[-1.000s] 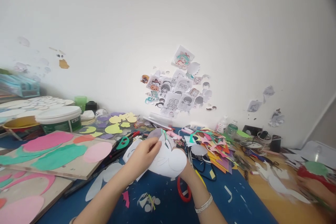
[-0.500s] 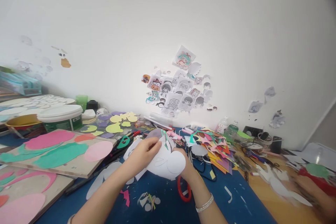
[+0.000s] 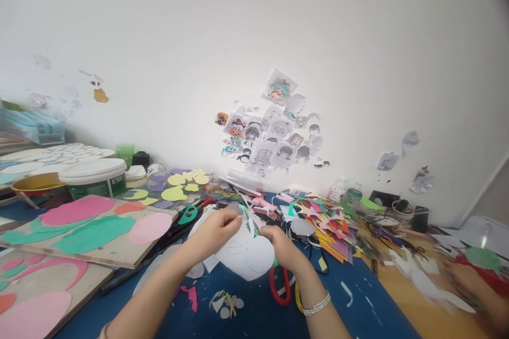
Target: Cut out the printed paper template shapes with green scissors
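In the head view, a rounded white paper cutout [image 3: 246,259] with faint drawn lines is held up in front of me over the blue mat [image 3: 254,323]. My left hand [image 3: 225,229] pinches its upper left part. My right hand [image 3: 280,246], fingers closed, is at its upper right edge, partly hidden by the paper. A narrow green and white piece shows between the hands; I cannot make out what it is. Below the paper, red-handled scissors [image 3: 279,287] lie on the mat, close to my right wrist. Small paper scraps [image 3: 225,304] are on the mat nearby.
Boards with coloured paper shapes [image 3: 93,234] and a lidded tub [image 3: 93,175] stand left. A pile of coloured paper [image 3: 330,225] lies behind my right hand. At far right, another person's hand [image 3: 473,280] is near white cutouts [image 3: 421,275]. Drawings [image 3: 278,127] hang on the wall.
The white paper has shifted slightly left and down and turned a little. My right hand has come further into view at its edge. My left hand keeps its hold.
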Tool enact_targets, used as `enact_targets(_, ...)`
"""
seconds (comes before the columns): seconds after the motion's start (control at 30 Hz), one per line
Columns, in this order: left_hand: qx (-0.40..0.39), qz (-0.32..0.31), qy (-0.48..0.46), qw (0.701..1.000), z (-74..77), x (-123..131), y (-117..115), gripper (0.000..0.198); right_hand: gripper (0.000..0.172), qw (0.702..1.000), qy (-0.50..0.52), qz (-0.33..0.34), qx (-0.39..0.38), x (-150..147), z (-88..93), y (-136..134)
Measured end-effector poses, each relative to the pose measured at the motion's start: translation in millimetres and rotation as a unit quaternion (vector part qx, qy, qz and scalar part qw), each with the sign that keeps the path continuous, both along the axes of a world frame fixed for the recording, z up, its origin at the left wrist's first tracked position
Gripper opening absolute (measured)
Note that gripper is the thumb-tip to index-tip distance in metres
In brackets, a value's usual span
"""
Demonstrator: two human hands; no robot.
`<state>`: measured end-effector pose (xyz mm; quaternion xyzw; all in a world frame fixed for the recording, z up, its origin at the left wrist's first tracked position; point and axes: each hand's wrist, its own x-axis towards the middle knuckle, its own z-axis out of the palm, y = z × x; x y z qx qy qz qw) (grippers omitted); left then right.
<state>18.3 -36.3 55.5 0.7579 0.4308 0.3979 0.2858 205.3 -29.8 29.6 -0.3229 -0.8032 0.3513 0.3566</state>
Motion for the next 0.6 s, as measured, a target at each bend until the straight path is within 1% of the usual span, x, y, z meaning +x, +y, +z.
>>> enact_targets(0.17, -0.040, 0.007, -0.023, 0.999, -3.0, -2.2, 4.6, 0.030, 0.013, 0.999, -0.007, 0.032, -0.002, -0.2, 1.0, -0.1)
enact_targets(0.23, -0.038, 0.012, -0.024, 0.999, -2.7, -2.9, 4.6, 0.030, 0.012, 0.999, -0.006, 0.032, 0.001, 0.0, 1.4, -0.7)
enact_targets(0.3, -0.033, 0.009, -0.017, 0.999, -1.8, -2.9, 3.5, 0.030, 0.015, 1.000, -0.005, 0.021, 0.002, 1.1, 1.1, -0.6)
enact_targets(0.43, -0.015, -0.009, -0.005, 1.000, 0.4, -1.0, -0.2, 0.030, 0.017, 1.000, -0.008, 0.000, -0.020, 3.6, -0.4, 0.2)
enact_targets(0.6, -0.016, -0.020, 0.005, 1.000, -0.2, -1.2, 0.9, 0.029, 0.015, 0.999, -0.007, 0.014, -0.043, 4.7, 1.8, -1.7)
